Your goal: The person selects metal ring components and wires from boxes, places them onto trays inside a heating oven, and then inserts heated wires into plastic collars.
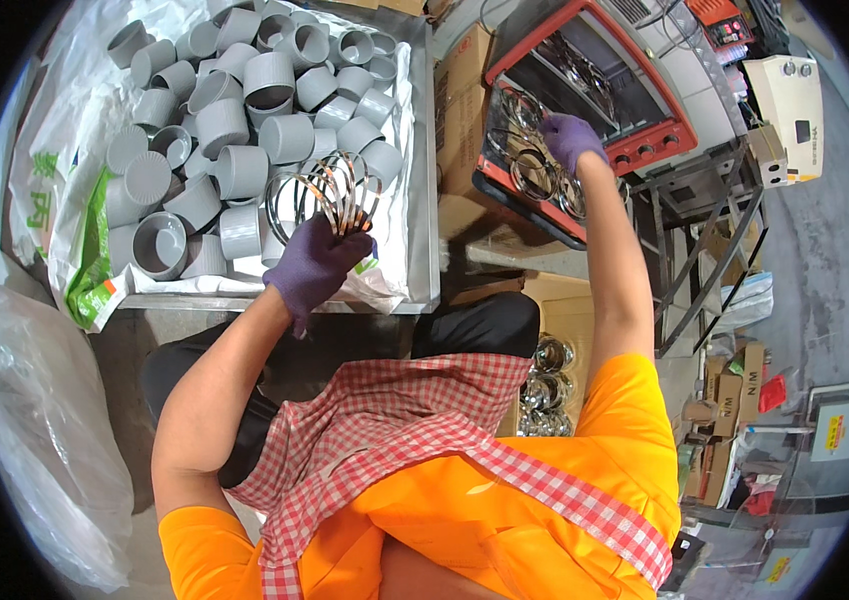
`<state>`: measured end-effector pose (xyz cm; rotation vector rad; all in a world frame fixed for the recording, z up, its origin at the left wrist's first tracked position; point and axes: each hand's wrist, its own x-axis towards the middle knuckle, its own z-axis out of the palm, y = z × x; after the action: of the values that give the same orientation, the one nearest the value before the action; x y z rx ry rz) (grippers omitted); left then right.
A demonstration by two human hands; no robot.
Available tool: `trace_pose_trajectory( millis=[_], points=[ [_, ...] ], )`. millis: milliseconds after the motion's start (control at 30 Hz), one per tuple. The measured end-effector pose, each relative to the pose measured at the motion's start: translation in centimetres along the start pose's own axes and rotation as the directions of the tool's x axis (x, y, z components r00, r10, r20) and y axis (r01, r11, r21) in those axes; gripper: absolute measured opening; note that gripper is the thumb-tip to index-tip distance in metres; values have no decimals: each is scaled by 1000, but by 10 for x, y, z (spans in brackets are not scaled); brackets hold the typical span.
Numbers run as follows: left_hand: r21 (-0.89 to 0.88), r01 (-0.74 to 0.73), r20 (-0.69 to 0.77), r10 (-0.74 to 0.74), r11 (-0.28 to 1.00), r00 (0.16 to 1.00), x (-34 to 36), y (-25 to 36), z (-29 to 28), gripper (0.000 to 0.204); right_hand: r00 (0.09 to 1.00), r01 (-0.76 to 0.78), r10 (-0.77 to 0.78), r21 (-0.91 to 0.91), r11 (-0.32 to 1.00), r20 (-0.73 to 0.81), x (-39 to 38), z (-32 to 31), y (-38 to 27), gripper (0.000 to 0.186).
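My left hand (313, 262), in a purple knitted glove, is closed round a bunch of several shiny metal rings (345, 195). It holds them above the near right part of a metal tray (423, 200) heaped with grey ribbed cylindrical cups (242, 172). On the right, my right hand (573, 142), also gloved in purple, reaches over the lowered door of a red countertop oven (680, 135). More metal rings (535, 178) lie there, just beneath and beside it. Its fingers look bent together, their tips partly hidden, and what they grip cannot be made out.
A cardboard box (461, 120) stands between tray and oven. Below, an open carton (577, 310) contains shiny round metal parts (548, 385). A black metal frame (700, 250) stands right of my right arm. Clear plastic sheeting (50, 430) hangs at the left.
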<state>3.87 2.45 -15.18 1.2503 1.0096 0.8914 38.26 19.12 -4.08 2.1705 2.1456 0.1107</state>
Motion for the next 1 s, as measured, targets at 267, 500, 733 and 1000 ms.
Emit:
trace_pose_trajectory(
  millis=[267,500,733,1000],
  points=[
    [220,-91,-104,116,971,988,-6,-3,10,25,923,304,-304,-41,952,-237,-106,20,-85,67],
    [392,-37,-38,56,919,998,-17,11,6,30,972,208,-135,-434,877,193,-68,40,-6,94],
    [499,-25,-11,35,866,999,-9,0,11,35,973,222,-175,-416,882,148,-40,47,-1,47],
    [517,-60,1,69,854,998,-6,-13,8,41,890,288,-257,27,957,-377,-66,35,-33,27]
  ],
)
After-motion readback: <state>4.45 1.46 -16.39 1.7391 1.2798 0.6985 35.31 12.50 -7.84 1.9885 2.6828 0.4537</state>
